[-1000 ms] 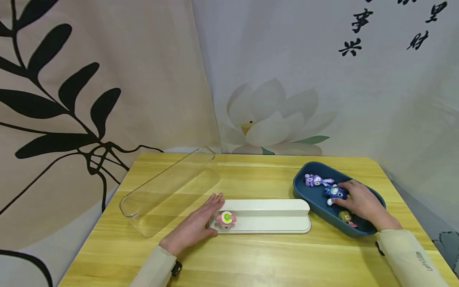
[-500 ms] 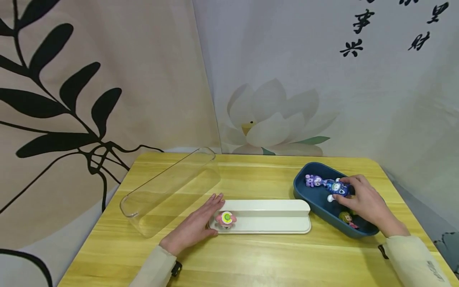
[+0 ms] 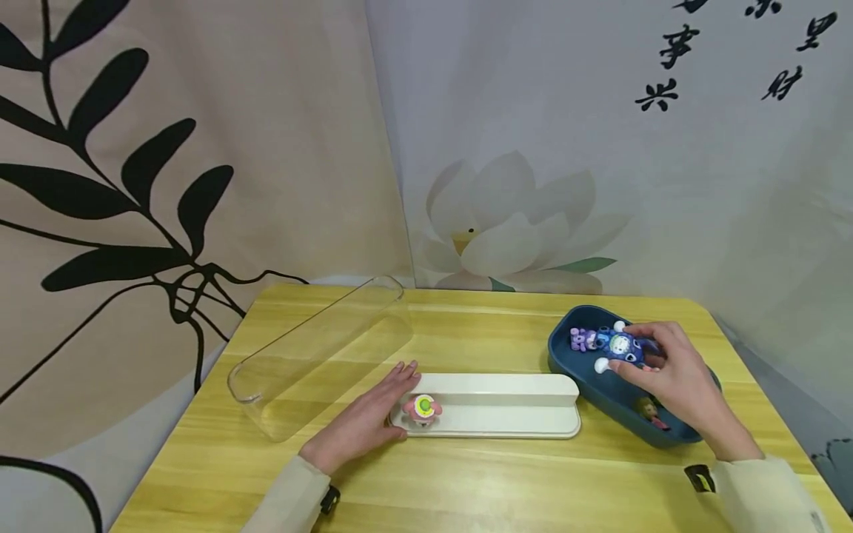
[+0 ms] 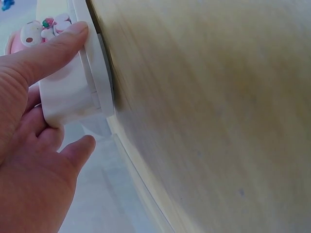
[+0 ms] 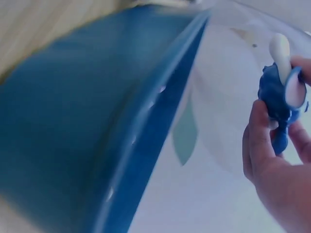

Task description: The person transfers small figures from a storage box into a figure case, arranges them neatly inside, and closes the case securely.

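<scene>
My left hand [image 3: 363, 426] holds the left end of a long white base [image 3: 506, 418]. In the left wrist view its thumb [image 4: 60, 51] lies along the front rim, while other fingers bend around the end. Close by the thumb, a pink figurine [image 3: 423, 409] stands on the base. My right hand [image 3: 680, 377] pinches a blue figurine [image 3: 621, 346] with white-tipped parts, above a dark blue tray [image 3: 609, 403]. The right wrist view shows that blue figurine [image 5: 279, 92] raised between thumb and fingers. Inside the tray lie a partly covered purple figurine [image 3: 583, 340] and a small doll [image 3: 649, 411].
A clear, long cover [image 3: 320, 355] lies slanted on the wooden table [image 3: 466, 488], left of the base. The tray's left side stands close to the base's right end. A printed cloth [image 3: 506, 96] hangs behind the table.
My right hand has lifted the blue figurine from the tray floor and tipped it, moving it slightly left. The left hand and the base stay in place; the head view has shifted slightly.
</scene>
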Motion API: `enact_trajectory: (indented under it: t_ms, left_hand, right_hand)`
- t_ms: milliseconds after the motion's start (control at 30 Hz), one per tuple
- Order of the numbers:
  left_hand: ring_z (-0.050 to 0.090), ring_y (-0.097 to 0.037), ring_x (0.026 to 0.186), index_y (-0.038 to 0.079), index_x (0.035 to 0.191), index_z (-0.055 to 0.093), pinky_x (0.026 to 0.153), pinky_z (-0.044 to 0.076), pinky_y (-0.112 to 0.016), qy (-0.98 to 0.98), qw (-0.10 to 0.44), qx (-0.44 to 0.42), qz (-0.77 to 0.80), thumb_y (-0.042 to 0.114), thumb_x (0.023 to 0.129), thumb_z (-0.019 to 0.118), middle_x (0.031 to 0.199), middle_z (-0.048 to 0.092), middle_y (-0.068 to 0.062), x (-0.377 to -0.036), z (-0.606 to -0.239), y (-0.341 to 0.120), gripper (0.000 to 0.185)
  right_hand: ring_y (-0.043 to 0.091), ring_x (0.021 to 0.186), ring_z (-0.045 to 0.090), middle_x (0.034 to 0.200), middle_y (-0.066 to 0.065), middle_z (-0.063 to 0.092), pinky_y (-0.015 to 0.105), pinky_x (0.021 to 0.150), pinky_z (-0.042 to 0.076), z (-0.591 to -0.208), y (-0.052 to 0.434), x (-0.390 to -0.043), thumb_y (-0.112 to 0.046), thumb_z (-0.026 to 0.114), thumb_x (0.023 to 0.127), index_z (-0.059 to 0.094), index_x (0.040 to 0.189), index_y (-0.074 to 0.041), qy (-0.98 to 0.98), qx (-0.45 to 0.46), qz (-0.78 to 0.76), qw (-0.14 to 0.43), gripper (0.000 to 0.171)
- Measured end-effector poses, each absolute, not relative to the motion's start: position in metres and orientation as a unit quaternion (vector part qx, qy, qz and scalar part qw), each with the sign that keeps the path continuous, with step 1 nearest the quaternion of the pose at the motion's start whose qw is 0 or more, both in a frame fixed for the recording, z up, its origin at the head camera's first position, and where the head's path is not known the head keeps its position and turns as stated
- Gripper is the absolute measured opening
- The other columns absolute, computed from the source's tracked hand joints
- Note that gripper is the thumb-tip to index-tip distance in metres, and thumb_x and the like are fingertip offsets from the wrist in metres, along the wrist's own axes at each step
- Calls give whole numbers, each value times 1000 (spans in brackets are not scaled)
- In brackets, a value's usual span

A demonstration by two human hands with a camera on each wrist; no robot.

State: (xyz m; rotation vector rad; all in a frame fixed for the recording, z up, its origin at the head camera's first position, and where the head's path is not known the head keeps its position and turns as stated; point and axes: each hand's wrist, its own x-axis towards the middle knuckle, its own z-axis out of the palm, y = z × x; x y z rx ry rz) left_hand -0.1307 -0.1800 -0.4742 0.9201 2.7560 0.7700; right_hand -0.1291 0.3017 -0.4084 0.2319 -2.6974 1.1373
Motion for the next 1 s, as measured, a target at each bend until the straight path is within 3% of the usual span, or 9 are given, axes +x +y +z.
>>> enact_trajectory:
  t_ms: [233,600,667,867,1000]
  left_hand:
    - [17,-26,158,6,161,35,124,28,-46,917,62,306,248,10,80,88,172,19,-6,-131,-476,-181,97]
    - [17,-27,158,6,161,35,123,28,-47,918,59,305,247,7,79,88,172,18,-6,-128,-476,-184,98]
    - [16,-26,158,7,161,34,123,28,-47,918,61,304,248,7,79,88,172,18,-6,-128,-476,-184,98]
    - [16,-25,158,7,162,32,124,27,-46,918,58,308,244,9,81,87,172,18,-6,-130,-476,-182,97]
    - [16,-25,158,7,162,33,124,26,-46,917,59,309,246,10,81,87,172,17,-6,-131,-476,-181,97]
  right_hand:
    - [8,98,58,130,19,45,5,79,53,-398,280,-121,-14,83,89,57,133,2,-895,97,426,90,53]
    - [-1,105,60,131,3,49,11,84,57,-395,242,-114,-11,85,87,65,127,-7,-869,145,466,77,45]
    - [3,107,62,133,3,48,14,84,58,-395,236,-114,-9,84,87,66,127,-8,-859,158,482,70,44]
    - [34,112,65,141,11,45,23,85,62,-395,221,-113,-10,84,88,66,127,-6,-842,169,511,36,43]
    - [44,112,63,137,14,45,26,82,63,-397,211,-113,-12,85,88,66,126,-5,-837,168,520,22,43]
